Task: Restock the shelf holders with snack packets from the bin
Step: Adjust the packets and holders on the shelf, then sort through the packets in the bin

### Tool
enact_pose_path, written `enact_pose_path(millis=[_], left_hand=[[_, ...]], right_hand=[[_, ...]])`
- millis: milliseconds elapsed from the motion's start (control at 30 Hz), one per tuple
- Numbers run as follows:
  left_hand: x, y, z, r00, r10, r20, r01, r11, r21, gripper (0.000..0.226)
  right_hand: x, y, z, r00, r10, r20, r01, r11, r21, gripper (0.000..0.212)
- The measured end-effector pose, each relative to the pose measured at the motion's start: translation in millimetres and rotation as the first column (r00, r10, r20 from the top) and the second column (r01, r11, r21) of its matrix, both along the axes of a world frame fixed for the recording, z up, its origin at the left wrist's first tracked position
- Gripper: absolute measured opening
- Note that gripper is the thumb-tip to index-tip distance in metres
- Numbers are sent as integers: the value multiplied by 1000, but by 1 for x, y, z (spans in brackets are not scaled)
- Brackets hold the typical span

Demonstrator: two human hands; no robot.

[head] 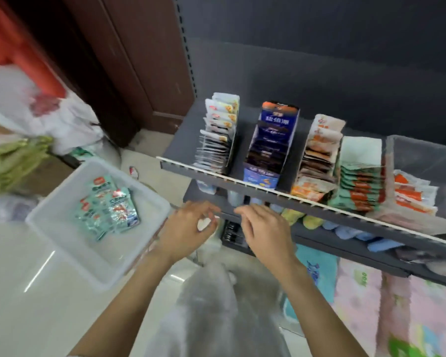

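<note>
A dark grey shelf unit (319, 73) is seen filling the right and far side of the scene, its upper shelf (180, 140) edged by a white price rail (242, 182). Five holders are ranged along that shelf. From left to right they are a white holder of pale packets (218, 135), a blue carton of dark packets (269, 145), a holder of orange and brown packets (319, 153), a holder of green packets (358, 186), and a clear holder of orange-and-white packets (412, 191). A lower shelf (345, 243) is seen beneath, lined with blue and yellow items too blurred to name.

On the floor at the near left, a translucent white bin (70, 243) is placed, and a loose pile of teal snack packets (106, 210) is held in it, well apart from the shelf holders.

The left hand (186, 233) is raised near the rail, its fingers curled around a small white object (204, 224) that cannot be identified. The right hand (265, 233) is held just beside it, fingers loosely bent and nothing gripped. The two hands are kept close together but apart.
</note>
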State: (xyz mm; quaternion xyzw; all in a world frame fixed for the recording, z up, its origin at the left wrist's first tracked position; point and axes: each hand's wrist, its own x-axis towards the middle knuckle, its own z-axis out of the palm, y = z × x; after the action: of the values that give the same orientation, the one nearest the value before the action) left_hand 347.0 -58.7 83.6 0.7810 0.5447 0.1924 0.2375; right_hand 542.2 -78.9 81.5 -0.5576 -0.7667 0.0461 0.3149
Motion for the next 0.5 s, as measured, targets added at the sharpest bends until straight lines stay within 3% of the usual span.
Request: enact_pose_path(millis=[67, 200, 333, 500], left_hand=[[-46, -20, -16, 994, 67, -91, -75, 993, -95, 39], [-141, -36, -40, 939, 328, -102, -343, 914, -217, 7], [-226, -10, -67, 776, 622, -103, -620, 724, -301, 20], [-316, 44, -115, 665, 727, -169, -725, 574, -381, 46]], right_hand=[[-30, -5, -17, 997, 69, 32, -63, 986, -156, 21], [-89, -7, -36, 969, 237, 68, -191, 896, -401, 16], [-159, 18, -47, 956, 293, -8, -262, 844, -468, 20], [-255, 68, -75, 958, 268, -99, -274, 762, -587, 27]])
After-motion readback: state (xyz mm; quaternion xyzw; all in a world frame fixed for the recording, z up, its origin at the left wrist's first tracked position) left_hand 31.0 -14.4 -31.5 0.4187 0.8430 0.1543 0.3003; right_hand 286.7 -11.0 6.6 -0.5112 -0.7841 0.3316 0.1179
